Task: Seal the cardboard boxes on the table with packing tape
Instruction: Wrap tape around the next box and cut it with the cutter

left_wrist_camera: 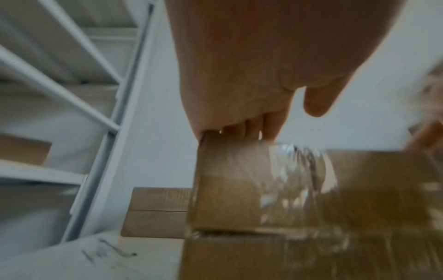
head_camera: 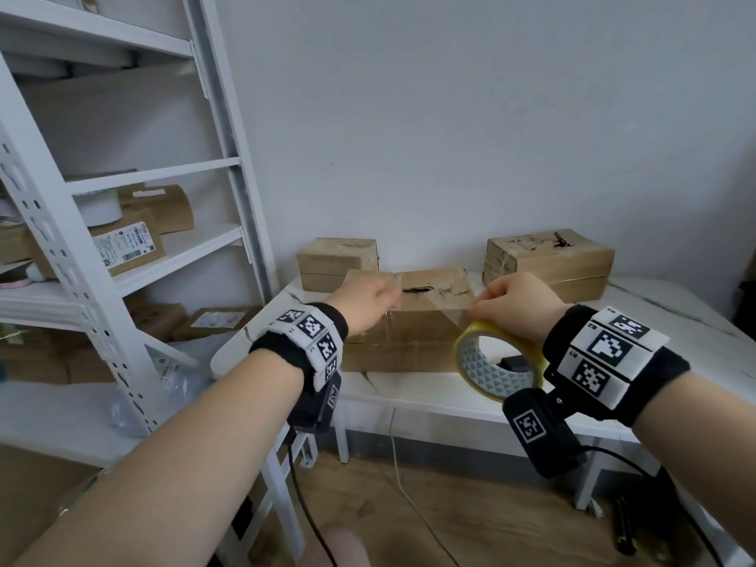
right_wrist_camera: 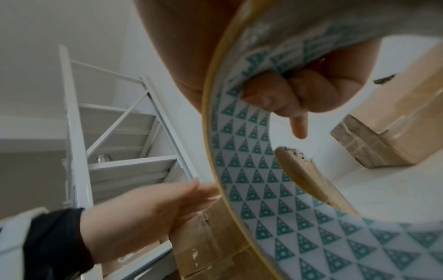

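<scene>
A worn cardboard box [head_camera: 409, 341] lies at the near edge of the white table [head_camera: 675, 321], with a torn dark gap in its top. My left hand [head_camera: 380, 294] rests with straight fingers on the box's top left, pressing down the end of a clear tape strip [head_camera: 433, 311]. The left wrist view shows those fingers [left_wrist_camera: 268, 128] over the box [left_wrist_camera: 235, 189] edge, thumb apart, with shiny tape [left_wrist_camera: 294, 170] beside them. My right hand [head_camera: 495, 306] grips the yellow-edged tape roll [head_camera: 487, 376] at the box's right end. Its fingers [right_wrist_camera: 299, 91] curl through the patterned core [right_wrist_camera: 263, 189].
Two more cardboard boxes stand against the wall, one at back left [head_camera: 337, 263] and one at back right [head_camera: 548, 259]. A white shelf unit [head_camera: 82, 280] with parcels stands to the left. A small black object [head_camera: 515, 364] lies on the table behind the roll.
</scene>
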Motion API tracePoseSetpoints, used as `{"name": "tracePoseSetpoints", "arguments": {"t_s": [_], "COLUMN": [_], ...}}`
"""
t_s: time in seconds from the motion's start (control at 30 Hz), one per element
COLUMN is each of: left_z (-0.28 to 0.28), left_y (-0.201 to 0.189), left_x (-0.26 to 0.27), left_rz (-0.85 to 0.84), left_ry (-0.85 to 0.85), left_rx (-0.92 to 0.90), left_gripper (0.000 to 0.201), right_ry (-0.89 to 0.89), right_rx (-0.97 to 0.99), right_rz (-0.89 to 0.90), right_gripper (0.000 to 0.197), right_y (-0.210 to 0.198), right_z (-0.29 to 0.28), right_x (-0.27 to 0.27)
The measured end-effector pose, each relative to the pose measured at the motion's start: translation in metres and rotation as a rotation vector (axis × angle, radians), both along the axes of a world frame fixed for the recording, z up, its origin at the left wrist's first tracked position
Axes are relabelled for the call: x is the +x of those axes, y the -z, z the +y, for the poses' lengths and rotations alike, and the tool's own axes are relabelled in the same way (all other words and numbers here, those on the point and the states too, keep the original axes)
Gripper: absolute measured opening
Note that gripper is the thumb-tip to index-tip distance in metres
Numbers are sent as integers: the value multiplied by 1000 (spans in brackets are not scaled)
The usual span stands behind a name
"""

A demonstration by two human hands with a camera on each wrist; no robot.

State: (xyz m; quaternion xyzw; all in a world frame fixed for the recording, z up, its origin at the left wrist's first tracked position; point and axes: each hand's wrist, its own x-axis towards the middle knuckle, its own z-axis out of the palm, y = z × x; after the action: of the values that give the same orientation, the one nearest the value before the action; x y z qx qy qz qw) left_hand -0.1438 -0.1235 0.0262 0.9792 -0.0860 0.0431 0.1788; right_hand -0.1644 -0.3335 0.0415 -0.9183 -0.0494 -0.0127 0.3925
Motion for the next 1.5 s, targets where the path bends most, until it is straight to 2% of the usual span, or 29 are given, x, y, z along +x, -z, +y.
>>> {"name": "tracePoseSetpoints", "arguments": {"t_s": [0.1,0.23,0.33,0.47,0.57,0.7,0.8,0.9,0.97,1.07,1.2,1.33,1.4,1.5], "left_z": [-6,-28,-36,-36,-36,-36,-35,-24,-17,-14,-4,2,9,24], "left_y": [-20,-30,-32,-39,-42,-49,-52,-56,-58,-55,-55,-55,-53,-48], "left_x": [-12,-27,-29,-28,-27,-30,-27,-23,-21,-18,-15,-10,-6,-2], "left_rz": [-168,19,12,61,32,-146,-232,-276,-261,-259,-357,-349,-371,-351], "left_ry": [7,135,136,72,54,28,5,-51,-62,-85,-158,-170,-219,-267], "left_rx": [-245,-497,-668,-779,-756,-604,-522,-493,-482,-482,-501,-486,-483,-507], "left_gripper": [42,27,6,5,17,21,23,23,23,25,27,26,25,24], "right_ry": [-14,-46,-75,-100,-118,-98,-170,-233,-275,-205,-34,-33,-73,-120], "right_rx": [-81,-120,-150,-110,-93,-48,104,490,563,490,23,-4,113,485], "right_rz": [-104,-200,-260,-281,-291,-223,-64,140,151,52,-116,-112,-70,89], "right_gripper": [8,7,7,4,12,49,37,20,15,27,47,52,50,42], "right_y": [-5,-17,-23,-25,-22,-18,-16,-10,-8,-11,-11,-9,-11,-13], "right_z": [1,10,13,8,4,-2,-7,-12,-18,-21,-24,-28,-32,-41], "right_x": [-2,-6,-8,-10,-9,-6,-5,-6,-3,3,11,13,14,16]}}
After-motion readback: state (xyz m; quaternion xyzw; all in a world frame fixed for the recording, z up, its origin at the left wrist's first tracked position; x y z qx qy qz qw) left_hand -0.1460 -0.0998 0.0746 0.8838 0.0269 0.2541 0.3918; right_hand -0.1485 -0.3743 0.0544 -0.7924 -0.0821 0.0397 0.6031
